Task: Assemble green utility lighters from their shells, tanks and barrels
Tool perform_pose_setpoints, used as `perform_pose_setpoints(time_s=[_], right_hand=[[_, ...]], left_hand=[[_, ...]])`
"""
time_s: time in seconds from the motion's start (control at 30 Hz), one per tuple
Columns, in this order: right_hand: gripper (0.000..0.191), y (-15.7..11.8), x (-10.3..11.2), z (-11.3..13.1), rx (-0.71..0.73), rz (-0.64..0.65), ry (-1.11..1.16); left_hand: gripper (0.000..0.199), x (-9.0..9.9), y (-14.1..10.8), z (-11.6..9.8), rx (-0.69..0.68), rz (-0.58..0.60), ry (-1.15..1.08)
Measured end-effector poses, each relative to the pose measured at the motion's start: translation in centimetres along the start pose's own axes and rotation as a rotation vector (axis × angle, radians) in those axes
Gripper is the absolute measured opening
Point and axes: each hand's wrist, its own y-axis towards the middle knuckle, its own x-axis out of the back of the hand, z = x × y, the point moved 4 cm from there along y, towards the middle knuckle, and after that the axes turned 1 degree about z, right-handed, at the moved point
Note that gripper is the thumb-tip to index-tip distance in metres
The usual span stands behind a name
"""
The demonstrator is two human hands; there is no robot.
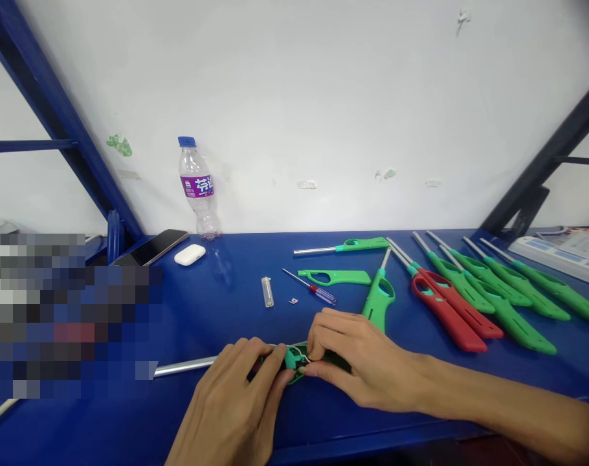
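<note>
My left hand is closed around the front of an opened long-nosed gas lighter, whose metal tube points left. Green shell and teal inner parts show between my hands. The fingers of my right hand pinch a thin white wire at the lighter's open body; its rear is partly hidden behind this hand. Beyond my hands lie a loose green half shell, a small screwdriver, a clear fuel tank and a tiny pale piece.
Several green lighters and two red lighters lie on the right. More green ones lie nearer the middle. A plastic bottle, white earphone case and phone are back left. A power strip is far right.
</note>
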Motion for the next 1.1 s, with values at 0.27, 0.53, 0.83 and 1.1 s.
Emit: perform_pose_setpoints(time_s=[0.27,0.53,0.83,1.1], right_hand=[[0.018,-0.2,-0.3,-0.3,-0.023,-0.002,-0.007],[0.018,-0.1,0.0,-0.3,0.048,0.014,-0.022],[0.026,-0.1,0.7,0.7,0.194,0.076,-0.249],[0.019,0.0,0.8,1.2,0.295,0.035,-0.367]], left_hand=[[0.019,0.0,0.1,-0.1,-0.005,-0.02,-0.01],[0.02,-0.2,-0.2,0.1,0.001,0.016,-0.022],[0.025,-0.5,-0.2,0.2,-0.006,0.069,-0.028],[0.023,-0.6,-0.3,0.3,0.0,0.059,-0.075]])
